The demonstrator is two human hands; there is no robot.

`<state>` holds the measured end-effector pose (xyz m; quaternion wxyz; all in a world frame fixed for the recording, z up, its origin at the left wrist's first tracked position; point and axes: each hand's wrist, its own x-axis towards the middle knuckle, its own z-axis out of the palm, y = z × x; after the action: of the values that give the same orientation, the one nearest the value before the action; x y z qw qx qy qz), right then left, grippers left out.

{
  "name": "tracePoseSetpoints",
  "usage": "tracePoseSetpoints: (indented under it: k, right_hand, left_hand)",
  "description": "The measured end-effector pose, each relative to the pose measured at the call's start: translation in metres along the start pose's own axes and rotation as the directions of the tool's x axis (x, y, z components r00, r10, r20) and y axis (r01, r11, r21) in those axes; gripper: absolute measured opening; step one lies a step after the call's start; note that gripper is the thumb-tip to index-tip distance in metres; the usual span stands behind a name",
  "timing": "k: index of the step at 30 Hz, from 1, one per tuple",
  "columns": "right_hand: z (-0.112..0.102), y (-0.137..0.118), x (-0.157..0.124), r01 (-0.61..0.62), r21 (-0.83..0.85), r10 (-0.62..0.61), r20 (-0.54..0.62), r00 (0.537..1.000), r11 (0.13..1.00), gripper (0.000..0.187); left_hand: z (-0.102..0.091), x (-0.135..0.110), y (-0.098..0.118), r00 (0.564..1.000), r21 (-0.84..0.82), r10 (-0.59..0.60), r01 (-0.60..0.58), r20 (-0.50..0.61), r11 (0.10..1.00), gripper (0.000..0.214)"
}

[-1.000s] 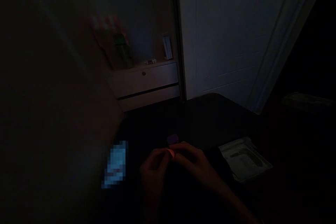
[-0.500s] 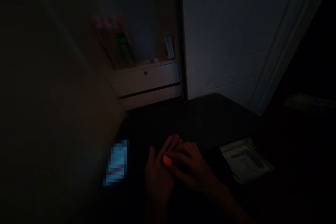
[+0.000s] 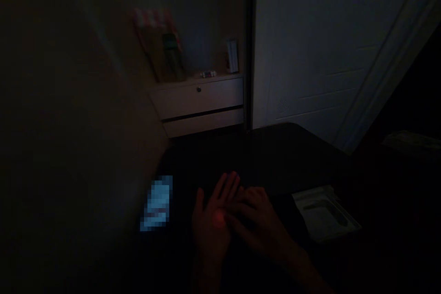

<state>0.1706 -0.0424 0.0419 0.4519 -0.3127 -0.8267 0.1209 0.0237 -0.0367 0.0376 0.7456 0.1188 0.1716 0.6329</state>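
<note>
The room is very dark. My left hand (image 3: 211, 223) lies palm up with its fingers stretched out and apart. A red glowing spot (image 3: 219, 218) lights the middle of its palm. My right hand (image 3: 253, 216) reaches over from the right, fingers bent together, their tips at the edge of the glow. Whatever the right fingers hold is too dark and small to name. A faint bluish-purple gleam shows at the left fingertips. Both hands are above the near edge of a dark tabletop (image 3: 268, 156).
A bright blue pixelated patch (image 3: 157, 204) glows left of my hands. A flat, pale packet (image 3: 324, 213) lies at the right. Behind the table stand a drawer unit (image 3: 206, 101) with a dark green bottle (image 3: 172, 55) and books (image 3: 232, 56), and a pale door (image 3: 303, 55).
The view has shifted, so the background sits further right. The red glow has dimmed and moved slightly down on the left palm; the right fingertips have drawn back a little from the left fingers.
</note>
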Motion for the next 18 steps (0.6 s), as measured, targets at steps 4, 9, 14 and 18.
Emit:
tracePoseSetpoints:
  k: [4,9,14,18]
  right_hand:
    - [0.001,0.003,-0.003,-0.092,0.039,0.092,0.002,0.996,0.995,0.022]
    - [0.005,0.001,-0.004,-0.14,0.084,0.136,0.05,0.989,0.987,0.02]
    - [0.01,-0.005,-0.004,-0.127,0.099,0.121,0.058,0.991,0.987,0.019]
    - [0.012,-0.008,-0.005,-0.13,0.131,0.121,0.073,0.99,0.983,0.018]
  left_hand:
    - [0.0,0.001,0.0,1.0,-0.002,0.029,-0.029,0.01,1.0,0.071]
    - [0.001,0.001,0.0,0.997,0.032,0.08,-0.08,-0.001,0.996,0.065]
    - [0.005,0.0,-0.002,0.993,0.061,0.077,-0.071,-0.089,0.996,0.063]
    - [0.009,-0.001,-0.004,0.984,0.082,0.099,-0.087,-0.148,0.993,0.062]
